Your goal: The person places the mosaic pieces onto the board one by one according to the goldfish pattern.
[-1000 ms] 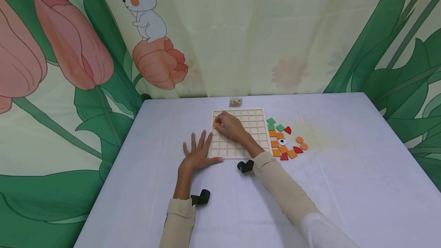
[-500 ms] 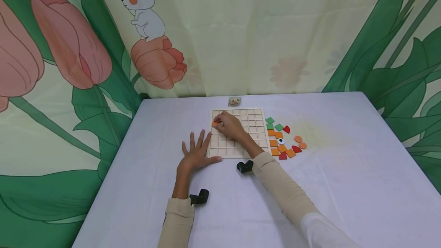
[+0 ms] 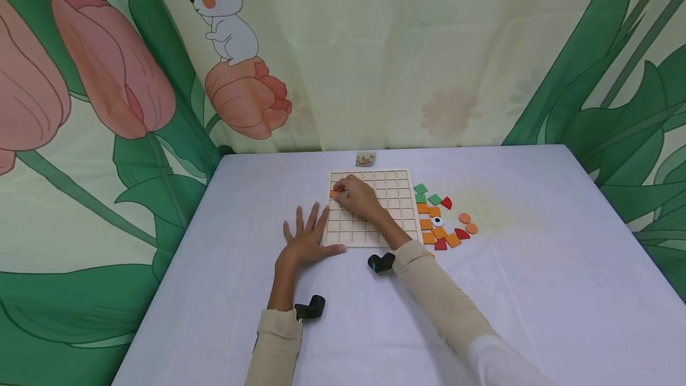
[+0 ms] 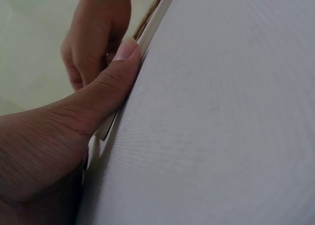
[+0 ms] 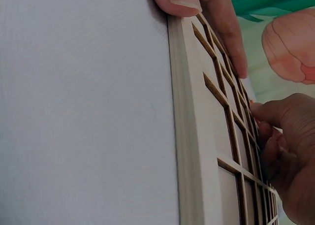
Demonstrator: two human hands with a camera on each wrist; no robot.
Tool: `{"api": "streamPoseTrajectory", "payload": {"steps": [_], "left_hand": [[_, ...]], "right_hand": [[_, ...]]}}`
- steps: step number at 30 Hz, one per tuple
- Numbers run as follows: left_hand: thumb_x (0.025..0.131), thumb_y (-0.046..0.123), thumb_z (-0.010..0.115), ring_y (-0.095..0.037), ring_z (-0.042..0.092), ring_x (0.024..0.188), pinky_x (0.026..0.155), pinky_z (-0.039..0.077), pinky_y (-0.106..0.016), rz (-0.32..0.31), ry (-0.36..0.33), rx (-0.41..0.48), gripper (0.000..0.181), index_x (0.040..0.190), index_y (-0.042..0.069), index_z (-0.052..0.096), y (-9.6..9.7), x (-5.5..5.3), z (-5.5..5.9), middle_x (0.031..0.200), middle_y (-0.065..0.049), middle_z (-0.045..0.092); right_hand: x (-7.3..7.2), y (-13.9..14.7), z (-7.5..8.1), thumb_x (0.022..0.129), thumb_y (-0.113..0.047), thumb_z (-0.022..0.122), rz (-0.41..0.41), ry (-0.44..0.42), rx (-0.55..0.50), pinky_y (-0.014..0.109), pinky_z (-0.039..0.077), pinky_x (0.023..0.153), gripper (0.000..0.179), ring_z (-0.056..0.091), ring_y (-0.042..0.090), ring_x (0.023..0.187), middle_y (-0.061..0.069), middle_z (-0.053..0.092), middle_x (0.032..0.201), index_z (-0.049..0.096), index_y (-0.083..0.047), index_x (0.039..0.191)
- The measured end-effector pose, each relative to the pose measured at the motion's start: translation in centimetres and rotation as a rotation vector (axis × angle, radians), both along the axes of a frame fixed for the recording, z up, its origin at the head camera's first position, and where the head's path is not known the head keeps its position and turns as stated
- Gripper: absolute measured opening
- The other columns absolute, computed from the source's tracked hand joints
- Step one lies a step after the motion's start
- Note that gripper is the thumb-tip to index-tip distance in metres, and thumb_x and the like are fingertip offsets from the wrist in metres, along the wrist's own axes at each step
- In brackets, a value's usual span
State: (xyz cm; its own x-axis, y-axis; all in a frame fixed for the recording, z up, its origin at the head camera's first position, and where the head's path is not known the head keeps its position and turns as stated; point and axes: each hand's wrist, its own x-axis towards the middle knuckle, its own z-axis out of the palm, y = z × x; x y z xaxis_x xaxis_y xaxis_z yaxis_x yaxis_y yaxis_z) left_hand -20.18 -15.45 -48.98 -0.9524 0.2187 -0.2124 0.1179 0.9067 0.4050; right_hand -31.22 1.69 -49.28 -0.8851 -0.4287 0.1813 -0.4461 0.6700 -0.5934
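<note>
A pale wooden grid board [image 3: 396, 202] lies on the table. My right hand [image 3: 360, 197] reaches over its left part and pinches a small orange tile [image 3: 334, 194] at the left column. In the right wrist view that hand [image 5: 290, 151] is bent low over the grid, and only a speck of orange shows at its fingertips. With fingers spread, my left hand [image 3: 305, 244] rests at the board's lower left corner, the thumb along the near edge. The left wrist view shows the left thumb [image 4: 110, 84] against the board's side.
Right of the board lie several orange square tiles [image 3: 453, 240], green tiles [image 3: 420, 188], red wedge pieces [image 3: 446, 202], two orange discs [image 3: 464, 218] and an eye piece [image 3: 437, 221]. A small picture card [image 3: 366, 159] sits behind the board. White cloth covers the table [image 3: 536, 255].
Both hands stay almost still, the right fingers remaining at the orange tile. An orange sliver now shows beside the right sleeve. The head view shifts slightly.
</note>
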Motion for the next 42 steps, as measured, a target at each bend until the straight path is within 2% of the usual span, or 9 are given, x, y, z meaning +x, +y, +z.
{"api": "streamPoseTrajectory", "payload": {"steps": [6,11,17,21,28,36,42], "left_hand": [[0.078,0.072,0.063,-0.039,-0.021,0.145,0.106,-0.011,-0.069,0.000,0.005,-0.008,0.108,0.159,0.026,0.007,0.0,-0.1,0.1,0.165,-0.004,-0.005],[0.078,0.070,0.065,-0.041,-0.019,0.145,0.106,-0.010,-0.071,-0.003,0.021,0.011,0.108,0.159,0.025,0.010,0.1,0.1,0.4,0.165,-0.006,-0.002],[0.078,0.071,0.064,-0.040,-0.019,0.146,0.106,-0.009,-0.071,0.006,0.027,-0.013,0.108,0.159,0.024,0.009,0.1,0.1,0.5,0.165,-0.006,-0.003],[0.078,0.072,0.064,-0.040,-0.019,0.145,0.107,-0.009,-0.070,0.012,0.024,-0.019,0.109,0.159,0.025,0.009,0.0,0.0,0.4,0.165,-0.006,-0.003],[0.077,0.072,0.064,-0.040,-0.019,0.145,0.107,-0.009,-0.070,0.017,0.011,-0.032,0.110,0.159,0.025,0.007,-0.1,0.2,0.2,0.165,-0.005,-0.004],[0.078,0.069,0.066,-0.041,-0.016,0.146,0.107,-0.008,-0.070,0.025,0.039,0.000,0.109,0.159,0.022,0.012,0.1,0.6,0.1,0.165,-0.008,0.000],[0.077,0.070,0.066,-0.040,-0.017,0.146,0.107,-0.008,-0.070,0.019,0.037,0.003,0.109,0.159,0.023,0.011,0.0,0.7,0.0,0.165,-0.006,-0.001]], "right_hand": [[0.3,0.1,0.6,0.092,-0.019,0.068,0.020,-0.003,0.044,0.037,0.050,0.082,0.028,0.060,0.019,0.092,0.006,0.060,0.112,0.067,-0.007,0.118],[0.8,0.5,1.2,0.094,-0.019,0.066,0.068,-0.027,0.055,0.036,0.049,0.084,0.032,0.057,0.019,0.091,0.009,0.059,0.119,0.064,-0.006,0.123],[1.5,1.7,2.3,0.095,-0.017,0.065,0.112,-0.060,-0.012,0.033,0.049,0.080,0.035,0.057,0.017,0.088,0.011,0.058,0.121,0.061,-0.004,0.127],[2.0,3.1,3.3,0.095,-0.017,0.065,0.095,-0.040,-0.045,0.031,0.051,0.076,0.038,0.060,0.017,0.086,0.009,0.060,0.118,0.059,-0.006,0.131],[2.8,6.2,4.6,0.095,-0.015,0.065,0.090,0.021,-0.093,0.036,0.052,0.074,0.038,0.062,0.021,0.082,0.016,0.061,0.114,0.058,0.000,0.129],[4.1,10.8,5.0,0.093,-0.015,0.068,0.057,0.091,-0.114,0.033,0.047,0.065,0.035,0.054,0.018,0.071,0.018,0.063,0.109,0.062,0.001,0.123],[5.6,14.9,5.3,0.091,-0.016,0.071,-0.044,0.044,-0.053,0.028,0.048,0.061,0.034,0.053,0.019,0.074,0.015,0.063,0.110,0.064,-0.002,0.120]]}}
